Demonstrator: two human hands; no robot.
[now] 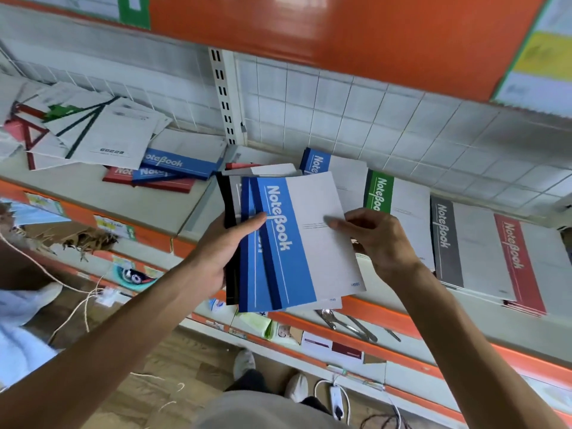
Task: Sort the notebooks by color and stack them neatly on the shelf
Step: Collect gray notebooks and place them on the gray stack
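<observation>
My left hand [227,243] grips a fanned bundle of notebooks by its left edge, thumb on the top blue-banded notebook [297,239]; black-spined ones show beneath. My right hand [376,239] pinches the right edge of that top blue notebook. On the shelf [192,205] behind lie sorted piles: a blue pile [317,161], a green one [379,193], a grey one [445,230] and a red one [513,249]. An unsorted heap of blue and red notebooks [168,171] lies at left.
White notebooks with red, green and black bands [89,134] sprawl at the shelf's far left. An orange shelf [340,32] hangs overhead. Spoons [346,325] rest on the lower shelf. A power strip [335,400] and cables lie on the floor near my feet.
</observation>
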